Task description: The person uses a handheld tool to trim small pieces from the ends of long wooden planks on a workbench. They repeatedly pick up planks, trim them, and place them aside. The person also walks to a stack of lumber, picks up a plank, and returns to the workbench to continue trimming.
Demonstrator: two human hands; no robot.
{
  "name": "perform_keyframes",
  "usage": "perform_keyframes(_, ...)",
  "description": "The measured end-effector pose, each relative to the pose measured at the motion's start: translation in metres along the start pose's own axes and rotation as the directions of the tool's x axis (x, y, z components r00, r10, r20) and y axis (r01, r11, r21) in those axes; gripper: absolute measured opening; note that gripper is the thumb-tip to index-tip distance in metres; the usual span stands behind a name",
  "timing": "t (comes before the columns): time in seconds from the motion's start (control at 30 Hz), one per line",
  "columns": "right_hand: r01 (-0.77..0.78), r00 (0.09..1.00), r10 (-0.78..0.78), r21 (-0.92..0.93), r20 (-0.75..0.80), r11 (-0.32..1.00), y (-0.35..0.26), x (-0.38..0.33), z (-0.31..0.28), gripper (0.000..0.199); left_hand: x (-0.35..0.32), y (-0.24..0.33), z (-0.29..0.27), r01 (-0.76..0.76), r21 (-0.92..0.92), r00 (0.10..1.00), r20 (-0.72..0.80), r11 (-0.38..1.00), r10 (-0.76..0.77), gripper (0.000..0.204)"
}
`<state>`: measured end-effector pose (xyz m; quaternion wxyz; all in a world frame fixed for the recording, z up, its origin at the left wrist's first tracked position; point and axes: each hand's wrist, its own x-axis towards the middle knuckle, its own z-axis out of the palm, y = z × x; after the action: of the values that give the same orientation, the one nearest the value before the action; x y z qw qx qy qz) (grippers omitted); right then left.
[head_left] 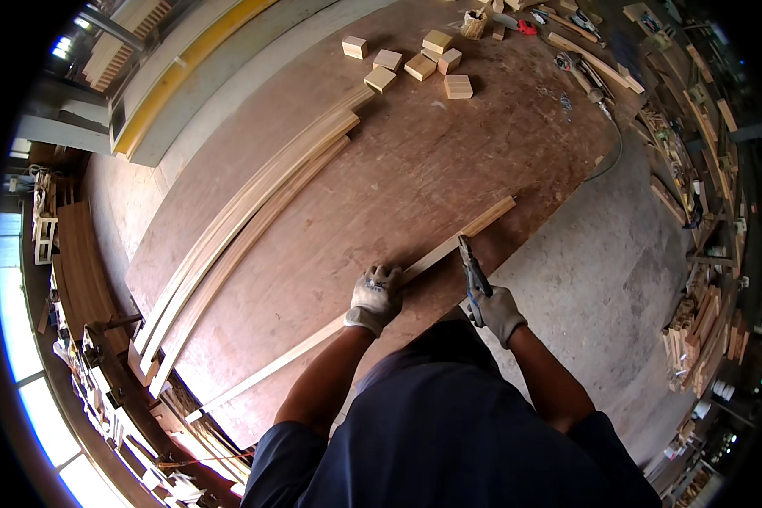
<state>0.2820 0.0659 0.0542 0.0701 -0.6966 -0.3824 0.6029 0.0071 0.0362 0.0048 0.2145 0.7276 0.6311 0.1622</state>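
Note:
A long, narrow wood strip [313, 339] runs diagonally across the brown work table [415, 161], close to my body. Its far right stretch [489, 217] looks browner than the rest; whether that is a separate piece I cannot tell. My left hand [377, 295], in a pale work glove, presses on the strip with its fingers curled over it. In my gloved right hand [495, 311] is a pair of pliers [474, 269] with dark handles. Their tip meets the strip where its colour changes.
Several long boards [254, 203] lie on the table's left side. Several small wood blocks [420, 67] sit at the far side. A power tool [577, 74] with a cord rests near the far right edge. Wood pieces [694, 330] are stacked beyond the concrete floor [601, 296].

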Motion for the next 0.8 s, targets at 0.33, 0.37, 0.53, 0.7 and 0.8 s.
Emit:
perform_keyframes(0.33,-0.205,0.946,0.086,0.371,0.312,0.906,0.000,0.005,-0.017,0.040,0.002,0.003,-0.003,0.008,0.022,1.000,-0.009,1.000,-0.007,0.039)
perform_keyframes(0.37,-0.217,0.940,0.083,0.396,0.330,0.892,0.000,0.005,-0.017,0.042,0.002,0.003,-0.004,0.003,0.014,1.000,-0.005,1.000,-0.003,0.037)
perform_keyframes(0.53,-0.295,0.901,0.110,0.407,0.419,0.865,0.011,0.016,-0.024,0.038,0.004,0.004,-0.006,-0.009,-0.008,1.000,0.004,1.000,0.009,0.033)
perform_keyframes(0.7,-0.089,0.984,0.080,0.050,0.160,0.995,-0.010,0.007,-0.026,0.024,0.002,0.003,-0.004,0.007,-0.009,1.000,0.020,1.000,-0.007,0.032)
perform_keyframes(0.8,-0.015,0.999,0.018,-0.068,0.050,0.998,0.002,0.012,-0.022,0.023,0.003,0.002,-0.002,0.019,-0.011,0.998,0.054,1.000,-0.018,0.035)
